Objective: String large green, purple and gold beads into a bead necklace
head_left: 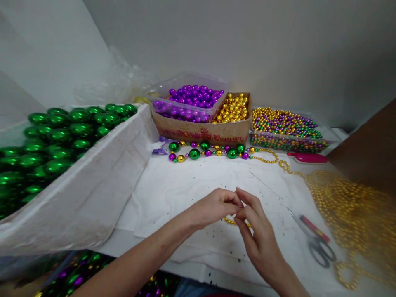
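Note:
My left hand [213,208] and my right hand [258,231] meet over the white cloth [173,189], fingertips pinched together. Between them runs a short strand of small gold beads [230,222], partly hidden under my fingers. Both hands are closed on that strand. Farther back on the cloth lies a beaded strand of big green, purple and gold balls [207,152], joined at its right end to a thin gold bead string [269,159].
A white box of large green balls [58,136] fills the left. At the back stand a purple-bead tub [192,99], a cardboard box of gold beads [233,108] and a tray of mixed small beads [284,126]. Scissors [315,239] and heaped gold strings [349,202] lie right.

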